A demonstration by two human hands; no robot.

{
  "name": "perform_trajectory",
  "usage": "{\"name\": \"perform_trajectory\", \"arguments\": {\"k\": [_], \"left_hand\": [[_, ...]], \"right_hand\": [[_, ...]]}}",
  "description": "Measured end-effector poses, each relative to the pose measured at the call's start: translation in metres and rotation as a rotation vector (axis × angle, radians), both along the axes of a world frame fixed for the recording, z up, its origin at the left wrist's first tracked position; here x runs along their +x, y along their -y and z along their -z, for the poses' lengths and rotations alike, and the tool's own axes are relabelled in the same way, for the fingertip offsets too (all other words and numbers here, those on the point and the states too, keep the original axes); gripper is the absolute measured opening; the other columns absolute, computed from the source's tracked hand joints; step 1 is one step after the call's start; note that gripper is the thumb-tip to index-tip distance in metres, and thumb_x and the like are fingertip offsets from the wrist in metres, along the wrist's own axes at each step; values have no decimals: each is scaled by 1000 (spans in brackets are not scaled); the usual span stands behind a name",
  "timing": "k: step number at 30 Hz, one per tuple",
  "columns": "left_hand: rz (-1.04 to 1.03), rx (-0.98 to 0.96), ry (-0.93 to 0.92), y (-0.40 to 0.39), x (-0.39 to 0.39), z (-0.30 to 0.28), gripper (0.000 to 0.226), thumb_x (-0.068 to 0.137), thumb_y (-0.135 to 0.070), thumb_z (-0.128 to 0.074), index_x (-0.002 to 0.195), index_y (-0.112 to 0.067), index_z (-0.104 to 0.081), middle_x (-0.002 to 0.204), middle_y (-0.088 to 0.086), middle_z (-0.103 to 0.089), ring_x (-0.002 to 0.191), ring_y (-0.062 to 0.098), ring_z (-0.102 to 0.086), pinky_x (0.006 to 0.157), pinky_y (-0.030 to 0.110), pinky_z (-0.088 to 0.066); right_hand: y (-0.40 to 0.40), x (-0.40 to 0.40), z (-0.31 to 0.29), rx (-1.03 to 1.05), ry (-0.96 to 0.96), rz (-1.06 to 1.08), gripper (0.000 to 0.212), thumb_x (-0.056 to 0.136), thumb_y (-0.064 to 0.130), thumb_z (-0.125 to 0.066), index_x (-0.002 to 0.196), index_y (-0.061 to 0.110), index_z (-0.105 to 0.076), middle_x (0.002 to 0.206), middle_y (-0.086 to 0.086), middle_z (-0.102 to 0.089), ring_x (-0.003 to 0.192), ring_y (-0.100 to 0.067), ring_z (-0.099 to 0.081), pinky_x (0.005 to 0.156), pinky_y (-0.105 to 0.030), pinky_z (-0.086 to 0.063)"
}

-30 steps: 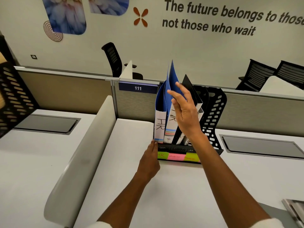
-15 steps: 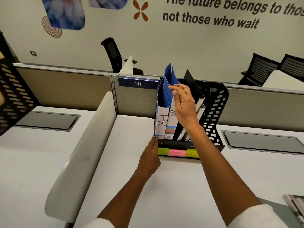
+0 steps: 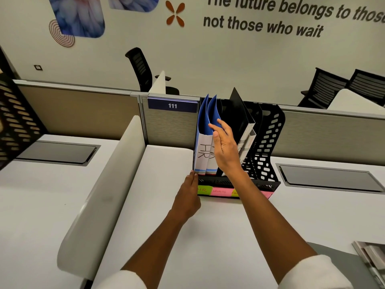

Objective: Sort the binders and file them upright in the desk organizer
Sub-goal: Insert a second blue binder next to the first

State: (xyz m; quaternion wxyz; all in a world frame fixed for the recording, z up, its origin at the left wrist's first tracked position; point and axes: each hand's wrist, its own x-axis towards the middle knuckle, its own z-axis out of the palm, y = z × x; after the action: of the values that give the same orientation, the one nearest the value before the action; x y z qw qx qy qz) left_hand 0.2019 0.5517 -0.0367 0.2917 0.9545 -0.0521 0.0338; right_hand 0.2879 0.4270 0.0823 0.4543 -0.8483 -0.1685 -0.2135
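Blue binders (image 3: 205,130): upright in left compartment of desk organizer (image 3: 268,142), over yellow label (image 3: 203,189) reading HR.
Handling: likely light, thin covers flex and splay at top; spine stiffer, better place to grip.
Right hand (image 3: 226,147): fingers apart, flat against second binder's spine, not clamped.
Left hand (image 3: 187,197): loosely open, fingertips touching organizer's near left corner.

Two blue binders (image 3: 205,130) upright side by side in the leftmost slot of the black perforated desk organizer (image 3: 268,147), spine labelled "HR". Black binder (image 3: 236,113) tilted in the next slot. Coloured notes (image 3: 218,191) along the organizer's front lip.
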Motion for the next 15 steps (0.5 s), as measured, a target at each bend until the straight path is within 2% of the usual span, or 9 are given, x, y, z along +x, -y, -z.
{"name": "perform_trajectory", "arguments": {"k": [2,3,6,9,12,15], "left_hand": [[13,3,-19,-3,-2,-4,79,91,1,-52,155,-12,-6,164,3,-1,151,21,-7,119,32,-27],[11,-3,-27,-5,-4,-5,80,92,1,-51,155,-13,-5,164,3,1,151,21,-5,120,33,-26],[7,8,-22,-11,-14,-3,77,95,-4,-50,155,-12,-2,164,4,5,151,20,-1,122,31,-19],[11,52,-29,-13,-29,2,74,99,-17,-48,155,-13,0,164,4,7,151,19,3,123,32,-14],[28,103,-33,-7,-45,9,73,101,-30,-44,155,-14,2,163,4,10,151,19,6,123,36,-13],[41,143,-30,1,-61,19,72,101,-38,-40,155,-13,1,163,4,10,151,19,7,123,35,-10]], "right_hand": [[6,-2,-2,-81,-20,-19,42,104,39,-30,143,30,-44,158,8,-21,142,-8,-24,111,-29,-29],[8,-5,-2,-115,-25,-26,44,104,42,-29,147,35,-36,160,10,-15,144,-8,-20,112,-33,-27],[14,-24,5,-153,23,7,52,103,42,-31,152,39,-14,162,11,-2,144,-1,-9,109,-32,-27],[19,-54,26,-143,72,63,57,102,38,-37,153,34,-13,162,9,-5,146,-4,-10,108,-30,-31],[34,-83,55,-187,55,88,58,102,33,-43,154,29,-17,163,6,-8,148,-8,-11,112,-29,-29],[53,-110,85,-243,-18,137,58,100,35,-44,153,24,-23,162,2,-13,148,-12,-14,117,-38,-27]]}}
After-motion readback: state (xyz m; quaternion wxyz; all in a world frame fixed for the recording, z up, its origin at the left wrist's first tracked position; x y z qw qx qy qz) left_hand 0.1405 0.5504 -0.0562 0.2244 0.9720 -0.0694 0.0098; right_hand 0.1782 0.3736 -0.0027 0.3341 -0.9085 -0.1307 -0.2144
